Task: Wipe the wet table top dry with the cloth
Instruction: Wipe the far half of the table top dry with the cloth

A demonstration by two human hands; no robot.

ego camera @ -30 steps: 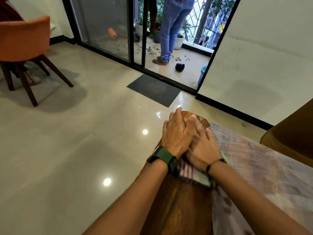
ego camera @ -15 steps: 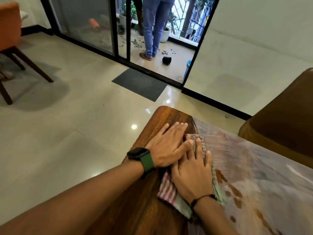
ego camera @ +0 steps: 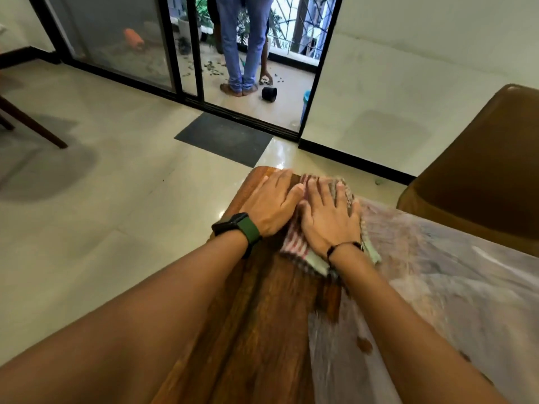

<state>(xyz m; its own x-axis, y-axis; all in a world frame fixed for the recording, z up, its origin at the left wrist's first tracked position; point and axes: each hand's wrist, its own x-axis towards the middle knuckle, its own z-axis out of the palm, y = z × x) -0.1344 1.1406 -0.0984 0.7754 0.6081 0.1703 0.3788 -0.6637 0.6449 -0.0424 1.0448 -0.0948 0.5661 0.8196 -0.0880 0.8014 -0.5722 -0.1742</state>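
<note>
A striped cloth [ego camera: 294,243], red-and-white with a pale green border, lies flat at the far corner of the wooden table top [ego camera: 262,330]. My right hand [ego camera: 329,220] presses down on the middle of it with the fingers spread. Beside it, my left hand [ego camera: 271,205], with a green-strapped watch on the wrist, lies flat with its inner edge on the cloth and the rest on bare wood. To the right of the cloth the table top carries a pale, streaky wet film [ego camera: 452,287] with a few brown gaps in it.
A brown chair [ego camera: 481,176] stands close against the table's far right side. Glossy floor tiles drop away left of the table edge. A dark mat [ego camera: 224,138] lies before the sliding door, and a person in jeans [ego camera: 242,39] stands on the balcony. A chair leg [ego camera: 32,126] shows far left.
Both hands slid the cloth back from the far corner, then forward to it again. The view shifted right, so the orange chair left the frame.
</note>
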